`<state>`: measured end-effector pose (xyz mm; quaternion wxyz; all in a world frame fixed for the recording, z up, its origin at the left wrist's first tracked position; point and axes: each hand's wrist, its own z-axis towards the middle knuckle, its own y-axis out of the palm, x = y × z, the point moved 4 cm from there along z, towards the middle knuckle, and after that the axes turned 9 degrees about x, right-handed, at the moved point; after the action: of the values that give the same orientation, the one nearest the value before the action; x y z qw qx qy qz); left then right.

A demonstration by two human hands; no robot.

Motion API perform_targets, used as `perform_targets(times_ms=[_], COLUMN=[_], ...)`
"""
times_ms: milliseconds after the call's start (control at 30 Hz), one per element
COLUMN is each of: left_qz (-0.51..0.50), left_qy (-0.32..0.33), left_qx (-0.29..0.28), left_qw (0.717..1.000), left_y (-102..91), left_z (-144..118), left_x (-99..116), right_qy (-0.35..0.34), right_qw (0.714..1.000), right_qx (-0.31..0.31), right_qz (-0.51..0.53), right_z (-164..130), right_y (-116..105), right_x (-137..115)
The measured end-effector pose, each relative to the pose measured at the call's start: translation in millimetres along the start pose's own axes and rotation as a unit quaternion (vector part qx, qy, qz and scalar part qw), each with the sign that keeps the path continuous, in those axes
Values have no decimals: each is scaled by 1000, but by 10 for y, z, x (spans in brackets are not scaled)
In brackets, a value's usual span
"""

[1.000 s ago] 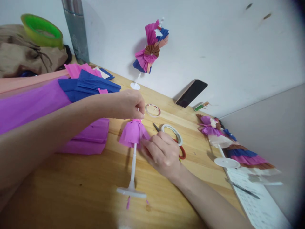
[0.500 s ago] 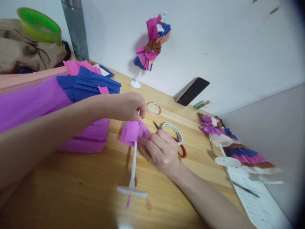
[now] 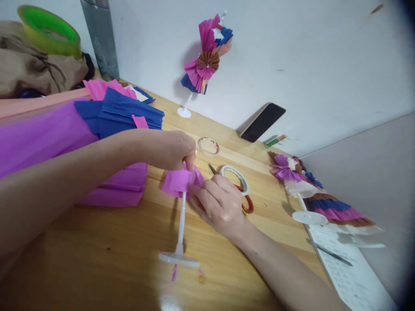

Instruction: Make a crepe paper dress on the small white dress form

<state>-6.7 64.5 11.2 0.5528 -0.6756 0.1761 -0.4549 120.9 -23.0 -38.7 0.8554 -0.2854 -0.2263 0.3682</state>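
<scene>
Purple flared paper skirt [image 3: 179,181] hangs ten o'clock from your edge-pinching right hand [image 3: 219,204], your left hand [image 3: 177,149] pinching its top.

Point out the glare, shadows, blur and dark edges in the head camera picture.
Head view: pale glare on the table at the bottom edge; head view: soft shadow beside the white stand under the purple skirt, another behind the phone; head view: marks on the paper sheet too soft to read; head view: right edge darkened.
</scene>
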Motion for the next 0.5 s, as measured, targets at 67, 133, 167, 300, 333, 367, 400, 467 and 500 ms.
perform_targets(times_ms=[67, 133, 167, 300, 333, 367, 400, 467, 500], left_qz=[11, 26, 34, 68, 77, 86, 92, 95, 93], left_qy=[5, 13, 16, 13, 16, 19, 20, 10, 0], left_qx=[-4, -9, -10, -29, -26, -26, -27, -35, -41], left_qw=[1000, 1000, 999, 997, 997, 996, 995, 995, 995], left_y=[11, 27, 35, 74, 74, 72, 70, 67, 72], left_z=[11, 23, 30, 49, 52, 54, 54, 50, 47], left_x=[-7, -9, -9, -14, -8, 0, 8, 19, 17], right_qy=[-2, -3, -3, -3, -4, -4, -4, -2, -1], right_qw=[1000, 1000, 1000, 1000, 1000, 1000, 1000, 1000, 1000], right_qx=[-1, -1, -2, -2, -1, -1, 0, 3, 5], right_qz=[3, 3, 1, -6, -5, -4, -2, 3, 6], right_z=[6, 8, 8, -1, -2, -2, -1, 4, 7], right_y=[1, 2, 4, 11, 12, 13, 13, 14, 14], right_x=[-3, -4, -5, -4, -5, -5, -5, -7, -8])
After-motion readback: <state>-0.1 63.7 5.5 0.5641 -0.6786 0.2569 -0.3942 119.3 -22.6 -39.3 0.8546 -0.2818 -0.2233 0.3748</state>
